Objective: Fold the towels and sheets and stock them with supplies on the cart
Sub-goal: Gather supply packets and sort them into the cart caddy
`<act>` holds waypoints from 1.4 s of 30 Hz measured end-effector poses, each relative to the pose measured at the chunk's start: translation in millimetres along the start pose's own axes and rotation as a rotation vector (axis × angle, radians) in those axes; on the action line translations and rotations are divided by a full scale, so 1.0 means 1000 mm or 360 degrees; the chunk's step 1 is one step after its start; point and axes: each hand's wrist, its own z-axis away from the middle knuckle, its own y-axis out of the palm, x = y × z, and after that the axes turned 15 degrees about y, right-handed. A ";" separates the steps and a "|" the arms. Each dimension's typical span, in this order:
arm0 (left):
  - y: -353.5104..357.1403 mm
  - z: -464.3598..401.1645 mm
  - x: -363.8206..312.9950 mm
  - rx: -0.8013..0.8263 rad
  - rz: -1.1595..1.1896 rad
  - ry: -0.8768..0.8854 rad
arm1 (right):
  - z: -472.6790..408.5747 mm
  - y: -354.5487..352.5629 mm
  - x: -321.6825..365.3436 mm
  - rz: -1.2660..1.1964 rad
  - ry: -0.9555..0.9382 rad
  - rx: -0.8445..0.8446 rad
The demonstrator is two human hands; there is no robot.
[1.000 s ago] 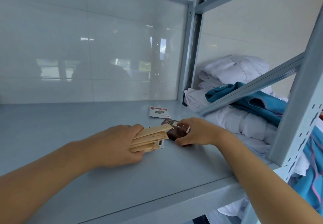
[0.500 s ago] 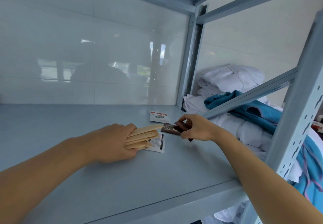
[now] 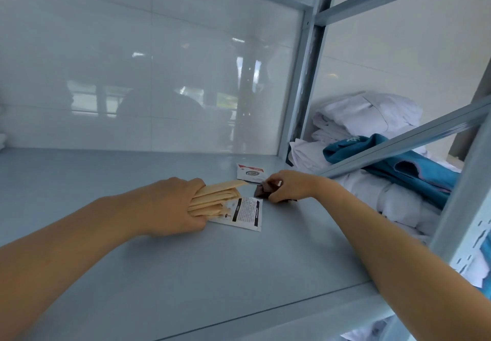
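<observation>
The grey shelf (image 3: pixel 159 274) holds only a few supplies, so stocking looks barely begun. Right of the shelf's corner post, white linens (image 3: pixel 372 117) and a teal cloth (image 3: pixel 414 170) lie heaped unfolded. The left hand (image 3: pixel 170 205) grips a stack of tan sachets (image 3: pixel 215 194) over a white printed packet (image 3: pixel 247 213). The right hand (image 3: pixel 287 185) pinches a dark sachet (image 3: pixel 261 190) in curled fingers; another white packet (image 3: pixel 251 176) lies behind. Labels are unreadable, and no cart is identifiable.
</observation>
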 end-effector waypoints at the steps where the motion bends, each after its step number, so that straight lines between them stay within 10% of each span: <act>1: 0.000 -0.001 0.000 -0.0006 -0.0005 0.0001 | 0.001 -0.002 0.002 0.0007 0.0000 0.0000; 21: -0.020 0.004 0.015 -0.0067 0.0090 -0.0173 | 0.046 0.014 0.048 -0.0635 -0.0206 -0.0229; 42: -0.034 0.006 0.012 -0.0018 -0.0077 -0.0330 | 0.078 0.029 0.078 0.0104 -0.0350 0.0074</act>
